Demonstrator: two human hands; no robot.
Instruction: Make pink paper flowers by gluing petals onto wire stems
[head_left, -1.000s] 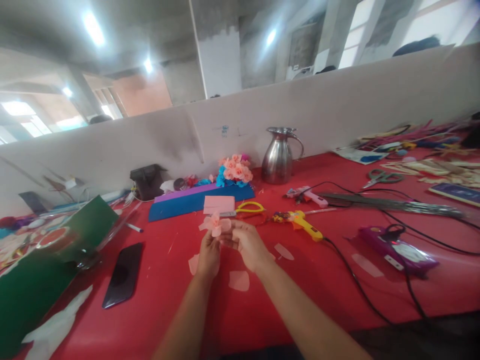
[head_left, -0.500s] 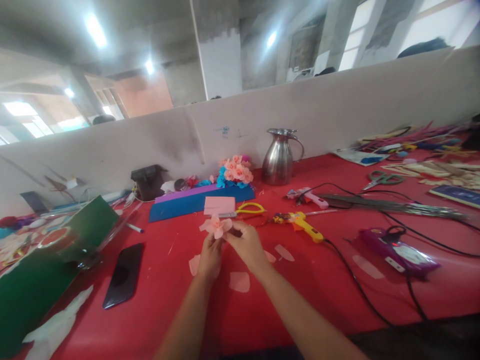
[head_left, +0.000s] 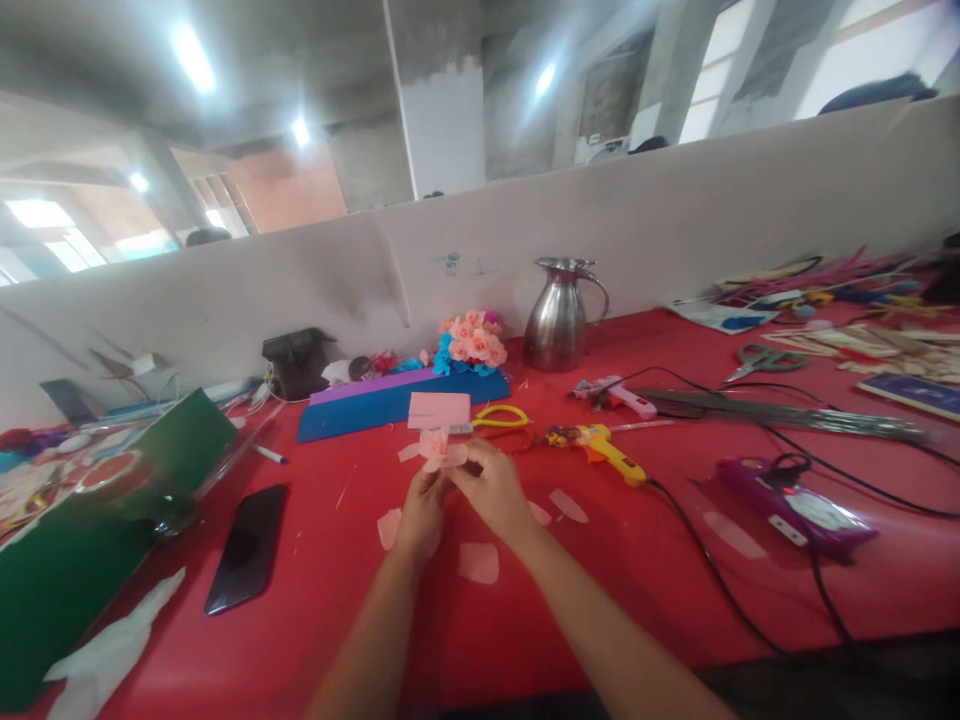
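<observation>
The pink paper flower (head_left: 436, 452) has tipped a little. The left hand (head_left: 421, 512) pinches it from below, over the red table (head_left: 322, 570); the right hand (head_left: 493, 492) pinches its right edge. A hard tug could rip thin petals. Blue marks (head_left: 451, 264) on the far wall (head_left: 315, 285) look too blurry to read.

Bright ceiling lights (head_left: 193, 58) glow beyond a pale partition (head_left: 337, 270).

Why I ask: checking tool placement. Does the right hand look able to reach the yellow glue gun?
Probably yes: bare red tabletop separates the right hand from the yellow glue gun, though that hand is at the pink paper flower.
</observation>
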